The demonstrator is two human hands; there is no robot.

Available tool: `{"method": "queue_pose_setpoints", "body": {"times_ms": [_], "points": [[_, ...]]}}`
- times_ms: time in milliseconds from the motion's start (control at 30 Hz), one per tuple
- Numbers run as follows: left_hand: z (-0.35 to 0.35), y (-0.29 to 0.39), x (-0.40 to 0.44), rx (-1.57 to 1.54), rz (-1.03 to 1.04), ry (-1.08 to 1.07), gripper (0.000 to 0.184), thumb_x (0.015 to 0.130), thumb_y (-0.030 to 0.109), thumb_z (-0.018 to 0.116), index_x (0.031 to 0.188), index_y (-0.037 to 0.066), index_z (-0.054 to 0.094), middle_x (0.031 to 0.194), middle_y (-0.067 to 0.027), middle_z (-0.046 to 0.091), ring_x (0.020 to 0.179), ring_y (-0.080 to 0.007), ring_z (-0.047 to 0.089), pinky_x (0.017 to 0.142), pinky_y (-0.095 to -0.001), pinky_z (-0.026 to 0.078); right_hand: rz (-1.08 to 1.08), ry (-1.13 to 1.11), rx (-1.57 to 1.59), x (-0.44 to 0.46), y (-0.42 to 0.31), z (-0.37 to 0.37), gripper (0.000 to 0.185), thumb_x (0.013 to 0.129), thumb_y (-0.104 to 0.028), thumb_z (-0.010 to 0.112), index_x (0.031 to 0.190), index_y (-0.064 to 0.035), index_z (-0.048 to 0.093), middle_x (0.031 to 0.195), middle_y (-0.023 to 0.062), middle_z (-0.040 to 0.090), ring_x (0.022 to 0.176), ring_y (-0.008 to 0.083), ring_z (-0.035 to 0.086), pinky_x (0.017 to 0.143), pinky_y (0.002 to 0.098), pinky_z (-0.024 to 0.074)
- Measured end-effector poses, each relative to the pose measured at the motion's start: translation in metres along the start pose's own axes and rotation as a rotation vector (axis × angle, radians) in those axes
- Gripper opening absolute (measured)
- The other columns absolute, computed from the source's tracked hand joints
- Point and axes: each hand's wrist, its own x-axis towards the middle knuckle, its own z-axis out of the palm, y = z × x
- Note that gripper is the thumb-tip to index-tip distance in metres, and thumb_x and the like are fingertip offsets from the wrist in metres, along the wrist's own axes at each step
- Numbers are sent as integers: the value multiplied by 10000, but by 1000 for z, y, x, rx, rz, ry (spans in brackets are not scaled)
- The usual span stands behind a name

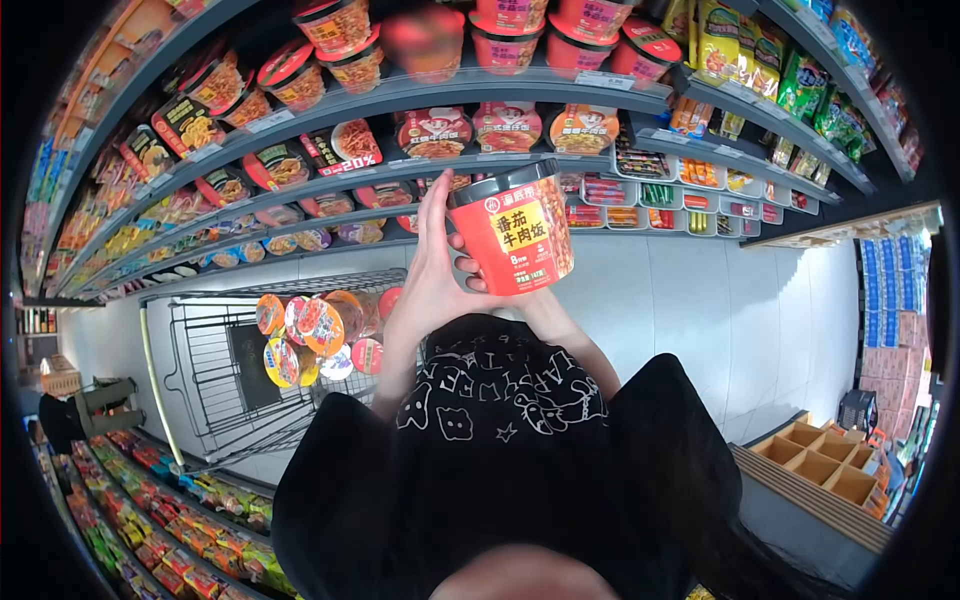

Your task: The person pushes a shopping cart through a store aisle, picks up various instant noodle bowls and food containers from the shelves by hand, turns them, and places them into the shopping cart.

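A red tub with a black lid and a yellow label [517, 230] is held up in front of the chest, slightly tilted. My left hand [432, 262] is against its left side and lower edge, with fingers pointing up. My right hand [515, 302] is under the base, mostly hidden by the tub and my left hand. Just behind the tub, shelves [400, 90] carry rows of similar red tubs and round food bowls.
A wire shopping cart [215, 375] at the left holds several round instant-food bowls [322, 328]. Shelves of packets [180, 530] run along the lower left. A wooden divided rack [810, 465] and stacked blue packs [893, 290] are at the right. A person [62, 420] is at the far left.
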Motion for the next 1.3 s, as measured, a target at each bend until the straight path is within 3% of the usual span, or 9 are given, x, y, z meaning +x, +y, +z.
{"method": "queue_pose_setpoints", "body": {"times_ms": [100,233,400,533,700,833,1033,1167,1300], "points": [[2,7,0,-204,-189,51,1139,403,186,821,1318,64,154,1316,-166,205,1235,-332,246,978,-400,304,-65,289,-167,-5,-9,2,601,863,-483,313,1261,-33,322,1160,230,460,901,381,538,658,446,490],[-8,-7,-1,37,55,103,1006,419,105,772,1276,55,249,1250,-155,283,1202,-332,304,961,-397,338,-437,615,-863,-23,-26,-3,527,880,-388,373,1296,-79,276,1231,130,431,1098,293,454,862,392,424],[-11,-8,-7,143,40,7,972,377,52,741,1250,54,313,1262,-153,296,1220,-331,279,991,-382,295,-306,316,-1467,-27,-33,54,895,732,-348,637,1353,-115,37,1249,121,360,1092,176,411,913,317,338],[-10,-9,-12,179,21,-54,975,454,21,731,1300,53,247,1327,-146,235,1268,-316,210,1003,-413,271,-262,458,-1688,-15,-28,51,829,632,-43,720,1253,-101,175,1172,127,407,993,141,472,839,300,409],[-18,-23,-19,57,-24,237,1012,619,28,703,1355,61,9,1401,-159,104,1258,-305,241,974,-432,304,-539,281,-1711,55,-52,57,735,623,-18,720,1147,-106,212,1063,124,426,851,145,538,695,270,475],[-37,-29,-34,48,-37,402,918,673,-31,620,1353,53,8,1381,-180,164,1207,-313,336,953,-419,328,-781,253,-1992,137,-92,76,810,565,-131,777,1150,-81,218,1098,151,402,1036,223,432,850,337,402],[-55,-43,-92,45,-291,458,831,707,-40,592,1354,59,80,1355,-151,242,1116,-261,435,884,-350,394,-1082,143,-2359,209,-129,87,854,549,-197,810,1155,-33,231,1106,150,389,1020,202,429,864,309,377],[-61,-71,-147,133,-455,548,723,725,-32,596,1331,72,215,1283,-124,358,1027,-237,498,830,-308,440,-959,295,-2356,219,-131,105,904,550,-298,809,1160,-1,210,1084,164,389,1004,212,437,859,309,373],[-60,-111,-196,289,-599,560,506,771,57,591,1236,53,390,1081,-151,530,900,-216,557,763,-308,446,-1091,107,-2594,242,-143,97,919,570,-368,786,1126,94,219,1074,212,367,1019,260,421,888,336,344]]}}
